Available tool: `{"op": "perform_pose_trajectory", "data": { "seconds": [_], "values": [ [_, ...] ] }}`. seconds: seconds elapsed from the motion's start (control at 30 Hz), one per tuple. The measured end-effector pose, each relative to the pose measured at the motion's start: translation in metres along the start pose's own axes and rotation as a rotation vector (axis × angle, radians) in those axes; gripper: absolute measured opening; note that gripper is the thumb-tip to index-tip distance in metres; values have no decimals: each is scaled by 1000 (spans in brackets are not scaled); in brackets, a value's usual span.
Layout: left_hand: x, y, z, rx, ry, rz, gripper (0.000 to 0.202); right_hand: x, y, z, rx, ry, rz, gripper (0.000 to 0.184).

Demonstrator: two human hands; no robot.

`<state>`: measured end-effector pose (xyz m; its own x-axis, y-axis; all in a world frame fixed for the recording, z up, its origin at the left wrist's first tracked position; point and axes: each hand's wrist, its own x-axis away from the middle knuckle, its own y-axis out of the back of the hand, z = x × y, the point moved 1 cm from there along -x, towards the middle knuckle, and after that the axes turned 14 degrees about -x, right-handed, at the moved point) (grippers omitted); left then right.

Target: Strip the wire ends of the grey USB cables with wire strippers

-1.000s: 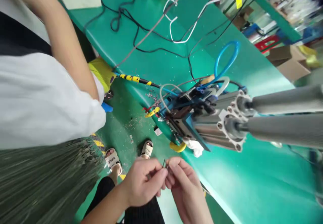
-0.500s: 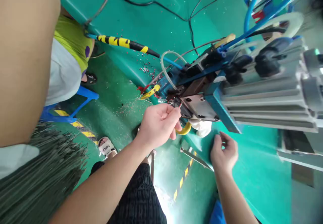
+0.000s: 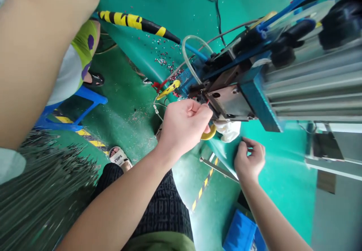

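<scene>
My left hand (image 3: 183,124) is closed in a pinch on a thin wire, whose tip sits at the metal jaw (image 3: 207,102) of a blue pneumatic press (image 3: 254,92). The wire itself is mostly hidden by my fingers. My right hand (image 3: 249,160) rests on the edge of the green table (image 3: 283,160) below the press, with fingers curled in; I cannot make out anything inside them. A yellow-handled tool (image 3: 169,89) and a yellow ring (image 3: 209,133) lie close to my left hand.
Another person's bare arm (image 3: 36,54) fills the upper left. A thick bundle of thin grey wires (image 3: 42,194) lies at lower left. A black-and-yellow striped hose (image 3: 132,20) crosses the table. A blue stool (image 3: 85,100) and a blue bin (image 3: 240,232) stand on the green floor.
My left hand rose from my lap to the press jaw with the wire. My right hand let go and settled on the table edge. The view moved closer to the press.
</scene>
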<state>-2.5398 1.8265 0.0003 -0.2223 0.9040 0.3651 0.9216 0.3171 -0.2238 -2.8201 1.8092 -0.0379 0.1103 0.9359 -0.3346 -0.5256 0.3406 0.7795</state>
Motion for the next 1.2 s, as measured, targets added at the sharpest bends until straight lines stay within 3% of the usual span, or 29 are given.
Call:
{"op": "perform_pose_trajectory", "data": {
  "seconds": [0.9,1.2],
  "values": [
    [-7,1,0,40,-46,-40,20,1,0,-4,11,-9,-26,23],
    [-7,2,0,39,-57,-52,27,1,0,-4,9,-17,-26,23]
  ]
}}
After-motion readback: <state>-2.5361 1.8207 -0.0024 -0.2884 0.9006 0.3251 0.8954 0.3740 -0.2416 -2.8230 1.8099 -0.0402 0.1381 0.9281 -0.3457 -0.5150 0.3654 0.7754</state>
